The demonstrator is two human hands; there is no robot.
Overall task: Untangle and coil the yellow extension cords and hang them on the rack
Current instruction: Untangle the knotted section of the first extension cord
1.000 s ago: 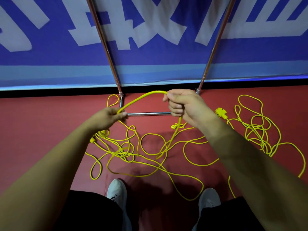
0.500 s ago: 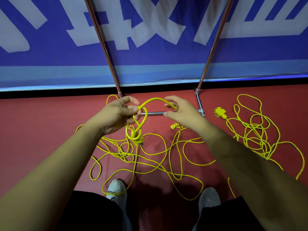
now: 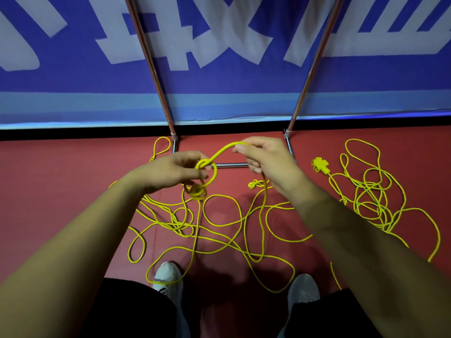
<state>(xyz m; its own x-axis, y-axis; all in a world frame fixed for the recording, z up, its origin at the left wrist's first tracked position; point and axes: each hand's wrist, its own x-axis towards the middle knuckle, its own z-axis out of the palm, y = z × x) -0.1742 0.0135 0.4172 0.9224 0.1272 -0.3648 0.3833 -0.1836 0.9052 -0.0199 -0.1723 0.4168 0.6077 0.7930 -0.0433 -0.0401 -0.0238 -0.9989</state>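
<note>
A tangled yellow extension cord (image 3: 220, 225) sprawls over the red floor in front of my feet. My left hand (image 3: 170, 173) pinches a small loop of it, with a few coils and a plug end hanging just below the fingers. From that loop the cord arcs up to my right hand (image 3: 264, 158), which grips it and lets it drop to the floor. A second yellow cord (image 3: 373, 191) lies in a heap at the right, its socket block (image 3: 319, 165) at the heap's left edge. The chrome rack (image 3: 230, 165) stands behind my hands.
The rack's two slanted poles (image 3: 152, 67) rise against a blue and white banner (image 3: 219, 45) along the back. A small yellow plug (image 3: 253, 184) lies on the floor under my right wrist. My white shoes (image 3: 168, 276) stand among the cord's near loops.
My hands came together, then parted slightly. The left hand now holds a small loop and coils, and the right hand has closed on the cord and lifted it a little.
</note>
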